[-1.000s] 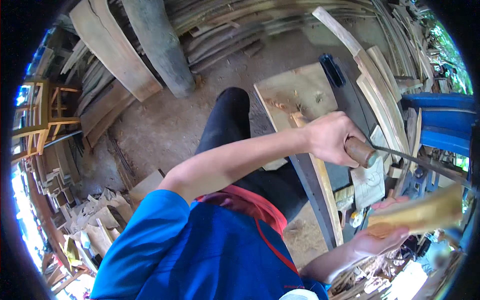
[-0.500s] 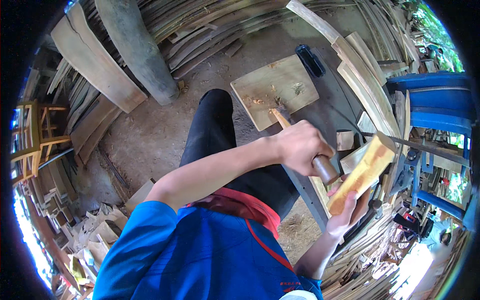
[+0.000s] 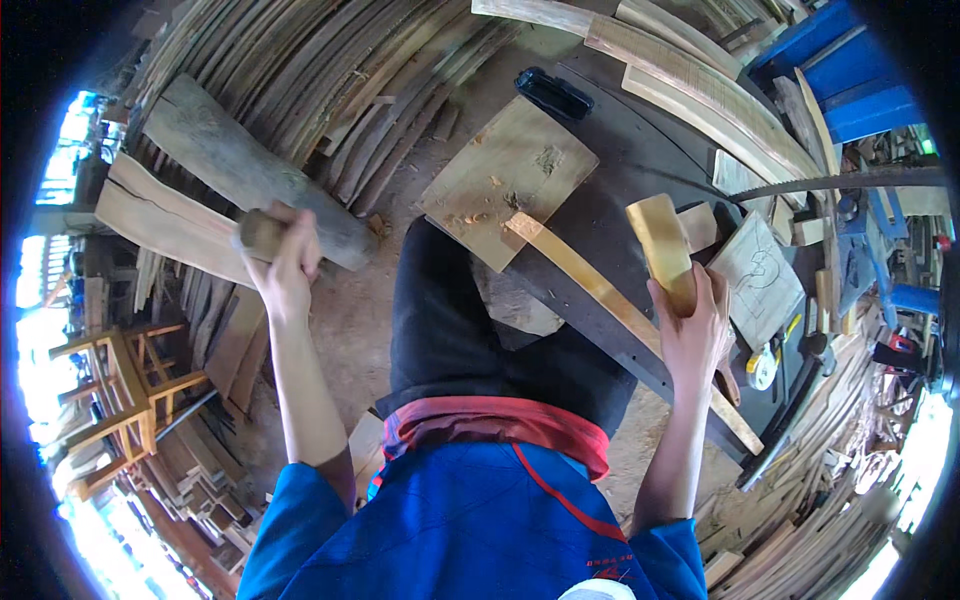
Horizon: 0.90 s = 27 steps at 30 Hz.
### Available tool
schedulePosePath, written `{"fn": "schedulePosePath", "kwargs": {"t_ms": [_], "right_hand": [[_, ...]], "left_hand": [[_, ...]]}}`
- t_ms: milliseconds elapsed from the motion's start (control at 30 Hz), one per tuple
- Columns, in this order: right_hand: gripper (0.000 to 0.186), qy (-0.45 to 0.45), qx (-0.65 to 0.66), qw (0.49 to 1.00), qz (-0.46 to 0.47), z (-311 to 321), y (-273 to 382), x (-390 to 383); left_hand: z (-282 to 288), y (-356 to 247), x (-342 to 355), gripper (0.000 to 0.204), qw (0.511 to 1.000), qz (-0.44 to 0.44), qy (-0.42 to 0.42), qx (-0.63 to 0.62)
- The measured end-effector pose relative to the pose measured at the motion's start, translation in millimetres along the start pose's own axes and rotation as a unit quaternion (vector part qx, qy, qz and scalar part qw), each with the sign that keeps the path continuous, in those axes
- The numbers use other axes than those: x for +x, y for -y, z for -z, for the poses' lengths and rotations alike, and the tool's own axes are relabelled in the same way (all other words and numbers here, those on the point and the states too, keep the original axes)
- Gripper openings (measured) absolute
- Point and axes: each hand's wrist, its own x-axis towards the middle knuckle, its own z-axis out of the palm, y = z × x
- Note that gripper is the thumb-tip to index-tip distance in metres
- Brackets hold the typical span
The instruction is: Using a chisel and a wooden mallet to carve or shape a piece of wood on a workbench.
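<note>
Raised out to the left, my left hand (image 3: 290,262) is closed round a chisel (image 3: 258,236); motion smears it, and mainly the round brown handle end shows. My right hand (image 3: 695,335) grips a thick yellow wooden block (image 3: 662,245) by its lower end, with the other end pointing up and away. Between my hands a long narrow wooden strip (image 3: 600,288) slants across the dark bench (image 3: 640,160). Its far end, with a lighter cut patch, rests on a square board (image 3: 510,165) scattered with shavings. My right forearm passes over the strip's near part.
Right of the block lie a pale board with drawn lines (image 3: 757,270), a tape measure (image 3: 762,370) and a toothed saw blade (image 3: 840,182). A black tray (image 3: 555,93) stands beyond the square board. Planks (image 3: 700,85) line the far right; a wooden chair frame (image 3: 130,400) stands left.
My left hand has swung from the strip far out to the left with the chisel. My right hand has turned the block more upright and moved away from the chisel handle. The view has shifted.
</note>
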Motion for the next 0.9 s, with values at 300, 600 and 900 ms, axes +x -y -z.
{"fn": "schedulePosePath", "kwargs": {"t_ms": [300, 600, 900], "right_hand": [[0.048, -0.064, -0.111, 0.989, 0.072, -15, 17, 7], [0.034, 0.09, 0.099, 0.984, 0.116, -39, 34, -14], [0.034, 0.048, 0.137, 0.98, 0.139, -38, 30, -28]], "left_hand": [[-40, 18, -30, 0.052, 0.848, 0.023, 0.25, 0.467], [-80, 37, -26, 0.084, 0.752, 0.112, 0.348, 0.549], [-56, 44, -14, 0.085, 0.768, 0.113, 0.296, 0.556]]}}
